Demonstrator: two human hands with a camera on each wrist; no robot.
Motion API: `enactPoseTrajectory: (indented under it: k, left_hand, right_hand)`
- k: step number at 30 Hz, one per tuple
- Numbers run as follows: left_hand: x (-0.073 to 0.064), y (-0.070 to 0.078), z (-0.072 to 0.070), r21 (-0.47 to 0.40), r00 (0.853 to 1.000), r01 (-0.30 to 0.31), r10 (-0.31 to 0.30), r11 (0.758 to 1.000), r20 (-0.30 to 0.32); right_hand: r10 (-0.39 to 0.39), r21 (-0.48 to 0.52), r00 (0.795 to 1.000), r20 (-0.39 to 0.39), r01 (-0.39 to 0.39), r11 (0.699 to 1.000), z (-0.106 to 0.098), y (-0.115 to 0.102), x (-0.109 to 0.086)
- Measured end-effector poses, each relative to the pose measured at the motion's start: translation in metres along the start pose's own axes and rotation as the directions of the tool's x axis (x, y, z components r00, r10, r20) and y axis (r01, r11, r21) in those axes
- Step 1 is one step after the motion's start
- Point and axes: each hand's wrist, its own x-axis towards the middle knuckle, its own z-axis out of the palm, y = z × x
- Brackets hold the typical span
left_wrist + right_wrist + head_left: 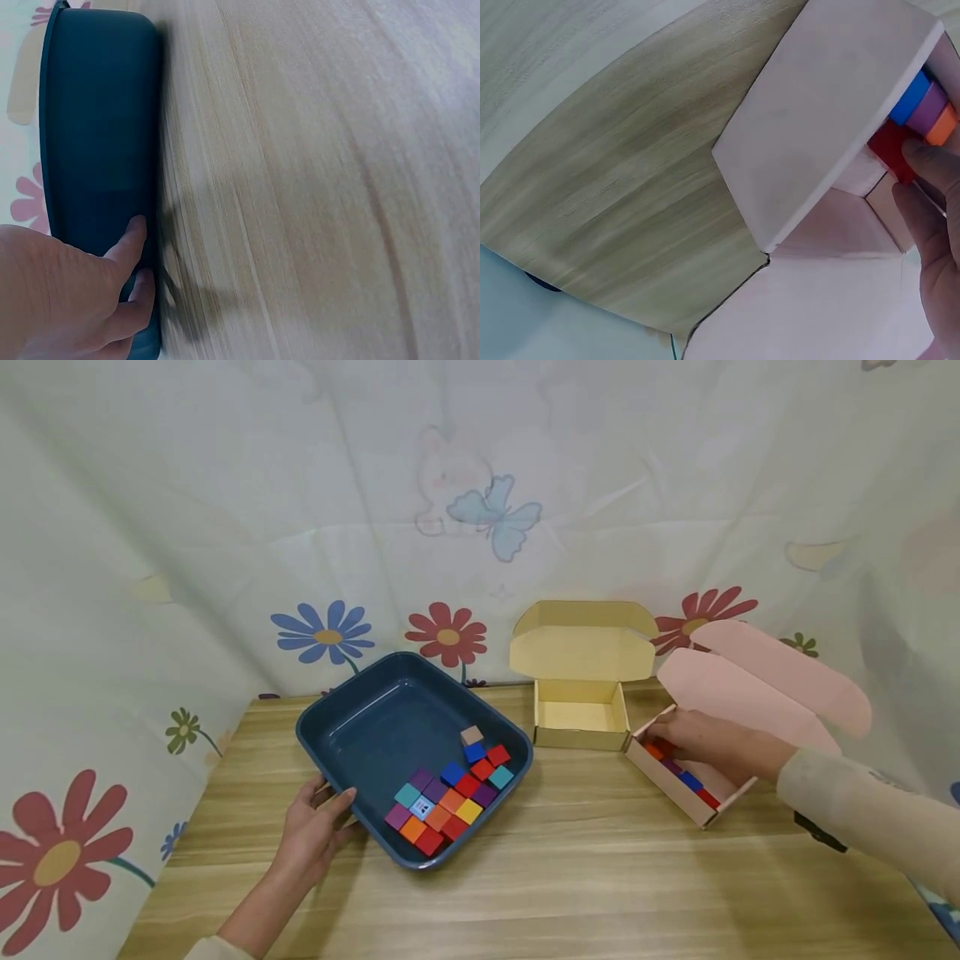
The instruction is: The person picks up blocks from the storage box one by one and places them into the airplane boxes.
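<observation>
My left hand [311,827] grips the near-left side of a dark blue tray [360,727], thumb at the rim and fingers against the outer wall, as the left wrist view shows. Colored cubes, among them a yellow cube [469,811], fill the tray's right and near part. Inside an open pink box [678,785] at the right, my right hand [697,742] pinches a red cube [892,148] between thumb and finger. Beside that cube lie a blue cube [911,97], a purple cube [928,105] and an orange cube [942,125].
An open yellow box [581,739] stands behind, between the tray and the pink box, its lid raised. The pink box's lid [750,693] leans back to the right. Wooden table [555,877] lies in front. A flowered curtain [225,527] hangs behind.
</observation>
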Motion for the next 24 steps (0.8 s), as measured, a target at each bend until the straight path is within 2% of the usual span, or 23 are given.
enactPoseTrajectory:
  k: [7, 11, 14, 19, 24]
  left_hand:
    - [-0.001, -0.001, 0.0, -0.01, 1.0, -0.005, 0.005, 1.0, 0.003]
    - [-0.001, 0.0, 0.0, -0.005, 1.0, -0.003, 0.003, 1.0, 0.006]
    - [0.0, 0.001, 0.0, -0.004, 1.0, -0.002, 0.003, 1.0, 0.007]
    - [0.001, 0.001, 0.0, -0.003, 1.0, 0.001, -0.001, 1.0, 0.006]
    - [0.0, 0.002, 0.0, -0.006, 1.0, 0.008, -0.008, 1.0, 0.006]
  right_hand:
    - [0.023, 0.106, 1.0, -0.014, -0.022, 0.994, -0.002, 0.005, 0.001]
    - [0.026, 0.171, 1.0, -0.012, -0.023, 0.985, -0.013, 0.004, -0.003]
    - [-0.003, 0.205, 0.999, -0.038, 0.011, 0.979, -0.025, -0.001, -0.003]
    - [-0.046, 0.113, 0.99, -0.132, 0.061, 0.992, -0.047, -0.014, 0.012]
    - [-0.096, 0.057, 0.979, -0.179, 0.108, 0.993, -0.069, -0.029, 0.04]
